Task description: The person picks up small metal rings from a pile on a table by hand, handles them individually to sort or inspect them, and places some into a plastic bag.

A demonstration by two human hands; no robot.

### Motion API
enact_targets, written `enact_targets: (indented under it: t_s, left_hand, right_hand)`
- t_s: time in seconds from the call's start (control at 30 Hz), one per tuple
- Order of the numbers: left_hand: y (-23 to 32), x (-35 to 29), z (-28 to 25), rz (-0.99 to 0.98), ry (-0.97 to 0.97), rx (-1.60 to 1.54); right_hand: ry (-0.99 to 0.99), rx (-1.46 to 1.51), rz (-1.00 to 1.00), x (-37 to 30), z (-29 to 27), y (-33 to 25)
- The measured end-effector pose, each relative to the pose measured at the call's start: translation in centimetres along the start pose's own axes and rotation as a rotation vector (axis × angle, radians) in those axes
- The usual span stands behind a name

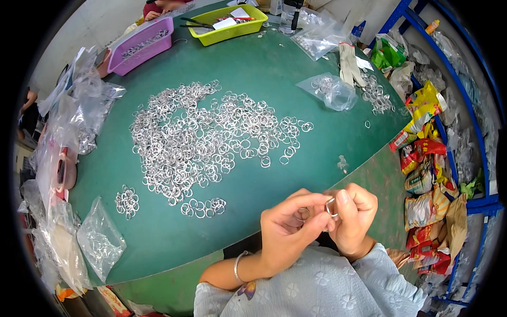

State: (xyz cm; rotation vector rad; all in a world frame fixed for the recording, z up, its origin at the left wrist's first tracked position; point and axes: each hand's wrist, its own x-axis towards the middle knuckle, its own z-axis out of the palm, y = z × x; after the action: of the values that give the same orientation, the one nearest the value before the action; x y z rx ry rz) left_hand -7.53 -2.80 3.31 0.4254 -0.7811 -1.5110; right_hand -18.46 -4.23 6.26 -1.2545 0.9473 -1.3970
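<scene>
Above my lap, just off the table's near edge, both hands are closed around a silver metal ring (pixel 335 214). My left hand (pixel 285 227) pinches it from one side between thumb and fingers. From the other side, the thumb and fingers of my right hand (pixel 353 214) grip it. Inside the left palm there seems to be more ring metal, partly hidden by the fingers. A broad pile of similar rings (pixel 185 137) covers the middle of the table. Two small groups of rings (pixel 127 202) lie apart from it, toward the near left.
On the green table (pixel 253 63) stand a purple basket (pixel 140 47) of metal pieces and a yellow-green tray (pixel 232 24) with tools. Clear plastic bags (pixel 100 238) lie along the left. Gloves (pixel 348 63) and more rings lie far right, beside a blue shelf (pixel 459 79). Another person's hand (pixel 153 14) shows at the back.
</scene>
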Motion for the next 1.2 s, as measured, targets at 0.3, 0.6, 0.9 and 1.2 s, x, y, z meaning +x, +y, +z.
enact_targets:
  t_s: [0.3,0.6,0.9,1.2]
  left_hand:
    - [0.2,0.0,0.1,0.001,0.033,0.153]
    - [-0.5,-0.1,-0.3,0.014,0.013,0.008]
    - [0.3,-0.1,-0.5,0.098,-0.006,0.134]
    - [1.4,-0.1,-0.4,0.154,-0.007,0.245]
  right_hand:
    - [-0.002,-0.062,-0.036,0.1,-0.1,0.2]
    - [-0.010,-0.036,-0.055,-0.1,0.1,0.2]
    - [-0.117,-0.149,-0.159,0.4,0.0,0.1]
    - [-0.211,0.112,0.108,0.1,-0.2,-0.3]
